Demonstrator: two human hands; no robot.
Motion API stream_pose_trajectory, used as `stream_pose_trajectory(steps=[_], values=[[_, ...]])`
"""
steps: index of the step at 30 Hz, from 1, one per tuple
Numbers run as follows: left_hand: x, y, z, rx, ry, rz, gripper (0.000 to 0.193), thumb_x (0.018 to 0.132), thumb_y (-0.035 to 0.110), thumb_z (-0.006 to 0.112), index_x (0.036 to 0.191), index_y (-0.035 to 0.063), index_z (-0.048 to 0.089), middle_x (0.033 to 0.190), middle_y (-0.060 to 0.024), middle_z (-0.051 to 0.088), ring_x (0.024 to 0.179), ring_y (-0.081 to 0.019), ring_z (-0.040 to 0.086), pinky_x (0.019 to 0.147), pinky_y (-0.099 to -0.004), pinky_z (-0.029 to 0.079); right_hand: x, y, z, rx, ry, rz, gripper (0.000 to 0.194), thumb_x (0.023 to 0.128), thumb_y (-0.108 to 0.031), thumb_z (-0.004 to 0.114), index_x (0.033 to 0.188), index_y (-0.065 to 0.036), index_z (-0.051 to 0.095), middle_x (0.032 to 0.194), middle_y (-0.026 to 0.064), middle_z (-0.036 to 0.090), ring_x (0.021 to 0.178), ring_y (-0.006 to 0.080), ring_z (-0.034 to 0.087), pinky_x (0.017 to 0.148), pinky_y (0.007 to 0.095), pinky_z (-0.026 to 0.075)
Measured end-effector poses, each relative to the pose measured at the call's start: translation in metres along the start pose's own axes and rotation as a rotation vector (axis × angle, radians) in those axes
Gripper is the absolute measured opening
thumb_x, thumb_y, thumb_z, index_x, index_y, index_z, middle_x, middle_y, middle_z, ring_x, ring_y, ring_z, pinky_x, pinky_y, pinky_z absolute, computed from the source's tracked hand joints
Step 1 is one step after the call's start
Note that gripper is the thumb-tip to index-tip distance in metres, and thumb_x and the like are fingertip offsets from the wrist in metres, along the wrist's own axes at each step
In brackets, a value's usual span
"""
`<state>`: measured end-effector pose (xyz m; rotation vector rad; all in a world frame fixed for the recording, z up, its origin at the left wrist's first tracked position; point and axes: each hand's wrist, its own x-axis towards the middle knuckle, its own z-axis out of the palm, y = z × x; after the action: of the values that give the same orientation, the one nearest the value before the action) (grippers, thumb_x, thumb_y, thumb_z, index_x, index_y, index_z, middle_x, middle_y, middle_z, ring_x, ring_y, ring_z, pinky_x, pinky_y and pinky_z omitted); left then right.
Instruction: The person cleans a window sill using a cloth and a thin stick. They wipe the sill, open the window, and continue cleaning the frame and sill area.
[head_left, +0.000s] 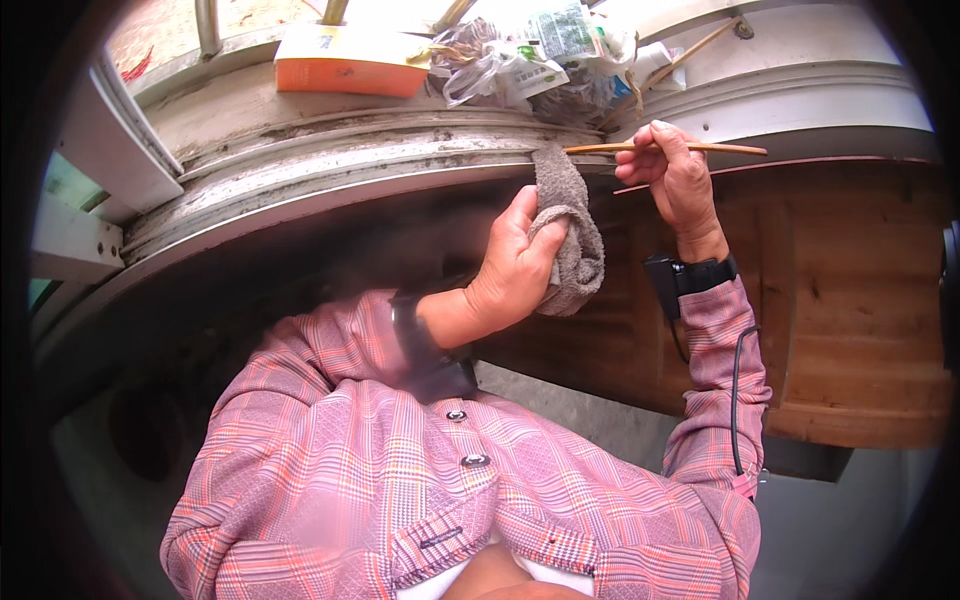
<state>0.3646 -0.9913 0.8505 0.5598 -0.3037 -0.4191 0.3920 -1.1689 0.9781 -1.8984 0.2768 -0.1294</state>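
A bunched grey-brown terry cloth is gripped in my left hand, thumb and fingers pressed into its folds. One flap of it stands up against the edge of the dirty window track. My right hand pinches a thin wooden stick, possibly a chopstick, held almost level. The stick's left tip meets the top of the cloth flap; whether it presses into the fabric I cannot tell. Dark grime marks the white ridges of the track.
On the sill stand an orange and white box, crumpled plastic bags and a printed packet. Another wooden stick leans at the right. A sliding window frame is at left. Below the sill, brown wooden panelling extends rightward.
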Motion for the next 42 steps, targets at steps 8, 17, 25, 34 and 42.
stream_pose_trajectory(steps=[8, 17, 25, 34, 42], values=[[-0.017, 0.032, -0.008, 0.022, -0.002, 0.093, 0.02, 0.091, 0.006, 0.049, 0.11, 0.001, 0.049, 0.097, -0.0017, 0.055, 0.089, -0.0071, 0.049, 0.082, -0.0242, 0.044, 0.007, -0.009, 0.032, 0.088, -0.115, -0.006, 0.028, 0.095, -0.024, 0.048, 0.085, -0.002, 0.06, 0.072, 0.0134, 0.066, 0.059, 0.0227, 0.067, 0.053, 0.0313, 0.056], [-0.02, 0.045, -0.007, -0.013, 0.041, 0.04, 0.022, 0.089, 0.006, 0.05, 0.11, -0.0002, 0.05, 0.097, -0.0026, 0.057, 0.09, -0.0082, 0.05, 0.081, -0.0248, 0.044, -0.004, -0.007, 0.047, 0.175, -0.082, 0.023, 0.028, 0.096, -0.023, 0.046, 0.085, -0.001, 0.059, 0.073, 0.0141, 0.065, 0.062, 0.0234, 0.067, 0.056, 0.0327, 0.058], [-0.019, 0.049, -0.012, 0.234, -0.048, -0.026, 0.023, 0.089, 0.005, 0.051, 0.111, -0.0033, 0.052, 0.095, -0.0048, 0.06, 0.088, -0.0083, 0.053, 0.079, -0.025, 0.046, -0.006, -0.018, 0.034, -0.006, -0.007, -0.04, 0.029, 0.095, -0.023, 0.045, 0.085, 0.0, 0.059, 0.071, 0.0145, 0.065, 0.057, 0.0214, 0.065, 0.053, 0.0315, 0.057], [-0.038, 0.139, -0.031, 0.289, 0.032, 0.024, 0.069, 0.081, -0.002, 0.061, 0.143, 0.0079, 0.031, 0.101, -0.0073, 0.057, 0.093, -0.0108, 0.056, 0.086, -0.0248, 0.046, 0.002, -0.028, 0.043, -0.126, -0.134, -0.091, 0.029, 0.096, -0.027, 0.047, 0.085, -0.003, 0.06, 0.07, 0.0113, 0.065, 0.056, 0.0184, 0.065, 0.053, 0.0272, 0.054], [-0.025, 0.158, -0.048, 1.942, 0.006, 0.521, 0.031, 0.07, 0.017, 0.073, 0.099, 0.0118, 0.065, 0.089, -0.0093, 0.056, 0.086, -0.0281, 0.061, 0.069, -0.0398, 0.05, -0.003, -0.024, 0.055, -0.049, -0.203, -0.164, 0.031, 0.095, -0.024, 0.048, 0.086, 0.002, 0.062, 0.071, 0.0151, 0.066, 0.056, 0.0196, 0.066, 0.051, 0.0283, 0.055]])
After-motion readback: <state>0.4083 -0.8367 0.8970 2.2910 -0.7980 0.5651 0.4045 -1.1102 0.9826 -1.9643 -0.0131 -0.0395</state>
